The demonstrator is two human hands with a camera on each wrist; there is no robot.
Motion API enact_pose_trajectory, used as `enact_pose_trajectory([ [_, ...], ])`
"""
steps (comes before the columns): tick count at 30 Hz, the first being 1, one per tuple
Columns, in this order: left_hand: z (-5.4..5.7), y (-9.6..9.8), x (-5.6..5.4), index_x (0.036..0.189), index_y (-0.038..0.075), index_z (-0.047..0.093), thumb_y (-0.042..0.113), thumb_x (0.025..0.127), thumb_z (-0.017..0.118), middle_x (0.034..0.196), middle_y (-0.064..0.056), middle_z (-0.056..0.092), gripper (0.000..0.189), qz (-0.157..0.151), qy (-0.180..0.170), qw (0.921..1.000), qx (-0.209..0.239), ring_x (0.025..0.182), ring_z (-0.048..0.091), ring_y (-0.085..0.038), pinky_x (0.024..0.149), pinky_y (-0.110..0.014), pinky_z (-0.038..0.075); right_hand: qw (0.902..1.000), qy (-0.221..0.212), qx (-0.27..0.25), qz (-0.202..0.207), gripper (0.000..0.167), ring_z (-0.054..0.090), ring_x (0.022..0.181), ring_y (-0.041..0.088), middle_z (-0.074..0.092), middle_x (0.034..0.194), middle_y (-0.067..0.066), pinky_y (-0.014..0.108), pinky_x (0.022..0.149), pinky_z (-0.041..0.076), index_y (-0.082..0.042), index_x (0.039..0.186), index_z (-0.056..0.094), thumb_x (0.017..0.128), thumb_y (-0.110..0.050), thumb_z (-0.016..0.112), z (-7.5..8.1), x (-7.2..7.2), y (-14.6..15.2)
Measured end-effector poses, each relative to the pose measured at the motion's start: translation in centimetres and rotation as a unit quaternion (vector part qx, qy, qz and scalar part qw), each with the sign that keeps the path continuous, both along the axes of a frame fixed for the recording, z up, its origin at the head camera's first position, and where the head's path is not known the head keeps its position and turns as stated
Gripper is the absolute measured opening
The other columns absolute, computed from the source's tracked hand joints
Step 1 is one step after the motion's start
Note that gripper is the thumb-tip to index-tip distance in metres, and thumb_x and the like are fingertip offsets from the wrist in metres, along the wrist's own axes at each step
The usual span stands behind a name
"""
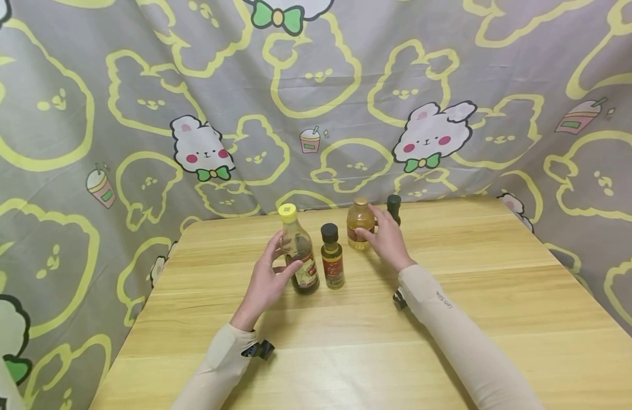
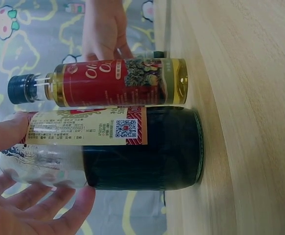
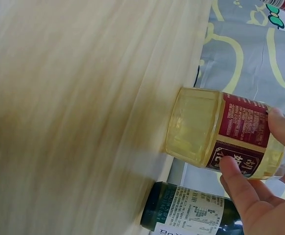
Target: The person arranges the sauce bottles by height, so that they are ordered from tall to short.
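Observation:
My left hand [image 1: 265,285] grips a glass bottle of dark sauce [image 1: 304,273] with a yellow cap, thumb on one side and fingers around the other. In the left wrist view its dark lower part [image 2: 142,166] stands at the tabletop. Close on its right is a slim olive oil bottle [image 1: 333,265] with a black cap and red label. Farther back, my right hand [image 1: 390,239] holds a small bottle of golden cooking oil [image 1: 360,219] between thumb and fingers. Its clear base [image 3: 194,127] is close to the wood in the right wrist view.
Behind my right hand is a dark green bottle [image 1: 394,208], mostly hidden in the head view; its pale label [image 3: 194,210] shows in the right wrist view. A patterned grey curtain [image 1: 341,102] hangs along the back of the wooden table [image 1: 336,353].

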State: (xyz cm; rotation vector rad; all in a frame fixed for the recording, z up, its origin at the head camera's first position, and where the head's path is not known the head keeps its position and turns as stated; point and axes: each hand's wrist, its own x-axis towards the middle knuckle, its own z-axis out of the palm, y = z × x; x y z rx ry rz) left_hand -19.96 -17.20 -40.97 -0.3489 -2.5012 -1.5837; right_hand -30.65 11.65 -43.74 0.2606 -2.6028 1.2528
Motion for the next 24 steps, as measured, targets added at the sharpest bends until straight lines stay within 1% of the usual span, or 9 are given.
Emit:
enact_pose_trajectory([
  [11,-0.12,-0.07,0.03,0.161,0.021,0.028,0.025,0.096,0.074,0.150,-0.014,0.049,0.081,-0.004,0.004,1.0000,-0.001,0.138,0.050,-0.037,0.099,-0.053,0.057,0.9998,0.013,0.013,-0.009,0.081,0.055,0.126,0.045,0.052,0.140,0.027,0.060,0.110,0.045,-0.004,0.158,0.036,0.092,-0.026,0.079,-0.21,-0.06,-0.10],
  [18,0.12,0.06,0.21,0.161,0.022,0.028,0.023,0.097,0.073,0.149,-0.013,0.050,0.078,0.001,0.000,1.0000,-0.002,0.140,0.049,-0.036,0.100,-0.053,0.056,0.9995,0.019,0.023,-0.008,0.082,0.055,0.123,0.044,0.053,0.135,0.028,0.059,0.109,0.046,-0.005,0.158,0.035,0.092,-0.027,0.078,-0.11,0.03,-0.21],
  [22,0.09,0.04,0.25,0.161,0.023,0.028,0.023,0.097,0.073,0.150,-0.012,0.049,0.078,0.002,-0.003,1.0000,-0.003,0.140,0.049,-0.036,0.101,-0.054,0.056,0.9996,0.008,0.028,0.002,0.084,0.054,0.126,0.044,0.051,0.139,0.027,0.059,0.111,0.044,-0.006,0.160,0.031,0.093,-0.025,0.077,-0.13,0.17,-0.10],
  [24,0.07,0.01,0.26,0.161,0.024,0.028,0.024,0.096,0.074,0.150,-0.011,0.049,0.079,0.002,-0.003,1.0000,-0.003,0.140,0.049,-0.035,0.101,-0.053,0.056,0.9995,0.001,0.029,0.011,0.086,0.052,0.130,0.044,0.046,0.146,0.028,0.059,0.113,0.044,-0.007,0.162,0.026,0.094,-0.024,0.076,-0.04,0.30,0.09],
])
